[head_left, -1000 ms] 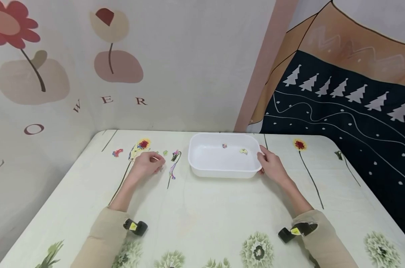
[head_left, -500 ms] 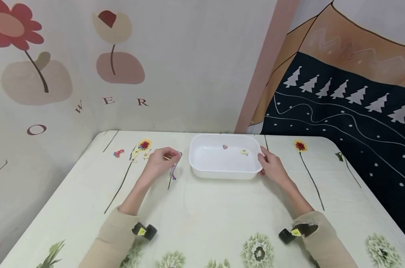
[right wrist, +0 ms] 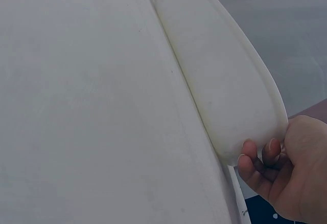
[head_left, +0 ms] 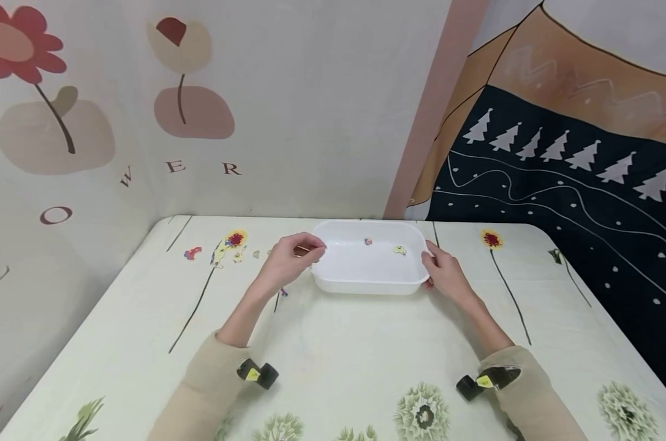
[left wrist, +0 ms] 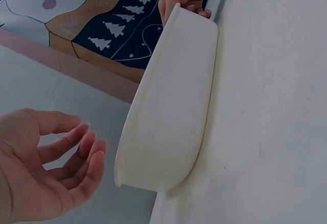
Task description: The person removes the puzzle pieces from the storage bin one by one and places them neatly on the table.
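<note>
A white plastic basin (head_left: pixel 360 287) with a wide rim rests on the table. My right hand (head_left: pixel 447 273) grips its right end, thumb at the rim and fingers curled beneath, as the right wrist view also shows. At the left rim is my left hand (head_left: pixel 293 260), fingers curled and thumb tip close to the index fingertip; I cannot tell whether something small is pinched there. In the left wrist view this hand (left wrist: pixel 51 165) is apart from the basin wall. Inside the basin lie a small pinkish piece (head_left: pixel 368 241) and a pale yellow piece (head_left: pixel 400 250).
Left of the basin lie a red-and-blue piece (head_left: pixel 192 253), yellowish pieces (head_left: pixel 219 253) by a printed flower, and a small greenish piece (head_left: pixel 257 253). A purple piece (head_left: pixel 283 293) is partly hidden by the left wrist. Printed cloth hangs behind the table (head_left: pixel 355 349).
My left hand has moved right from among the small pieces, over the purple one, to the basin's left rim. The right hand has kept its grip on the basin.
</note>
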The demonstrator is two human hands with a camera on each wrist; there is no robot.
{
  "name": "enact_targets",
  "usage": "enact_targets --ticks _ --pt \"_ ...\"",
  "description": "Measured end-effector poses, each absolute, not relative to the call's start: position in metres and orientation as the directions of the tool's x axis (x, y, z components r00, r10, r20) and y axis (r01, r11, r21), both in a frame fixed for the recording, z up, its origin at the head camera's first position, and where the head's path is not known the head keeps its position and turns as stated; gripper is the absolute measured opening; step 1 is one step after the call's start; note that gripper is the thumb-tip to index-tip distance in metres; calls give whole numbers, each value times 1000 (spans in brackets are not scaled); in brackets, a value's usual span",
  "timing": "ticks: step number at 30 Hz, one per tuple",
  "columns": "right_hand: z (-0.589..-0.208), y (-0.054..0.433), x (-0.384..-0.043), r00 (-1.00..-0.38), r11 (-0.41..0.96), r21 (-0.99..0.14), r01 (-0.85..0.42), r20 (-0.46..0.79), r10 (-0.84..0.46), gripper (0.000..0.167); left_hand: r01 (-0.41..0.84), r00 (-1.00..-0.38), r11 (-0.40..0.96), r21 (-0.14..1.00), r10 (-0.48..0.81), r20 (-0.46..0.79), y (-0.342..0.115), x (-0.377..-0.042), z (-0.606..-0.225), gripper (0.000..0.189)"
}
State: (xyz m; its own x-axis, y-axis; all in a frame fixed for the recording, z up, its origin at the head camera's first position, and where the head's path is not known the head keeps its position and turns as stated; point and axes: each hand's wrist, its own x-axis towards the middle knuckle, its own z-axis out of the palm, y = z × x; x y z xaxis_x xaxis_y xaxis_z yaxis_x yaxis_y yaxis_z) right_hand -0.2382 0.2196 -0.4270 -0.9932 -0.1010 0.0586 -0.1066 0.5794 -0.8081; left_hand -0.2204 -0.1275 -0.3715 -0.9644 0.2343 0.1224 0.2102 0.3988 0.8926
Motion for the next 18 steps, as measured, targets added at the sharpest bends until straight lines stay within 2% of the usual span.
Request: enact_targets --ticks 10,18 --pt "-428 220 -240 -993 575 -811 -111 64 -101 55 249 -949 323 913 269 163 -97 -234 -375 15" --pt "-427 219 -239 -993 566 -818 -107 61 -101 54 259 -944 319 912 282 170 -72 -248 -377 14"
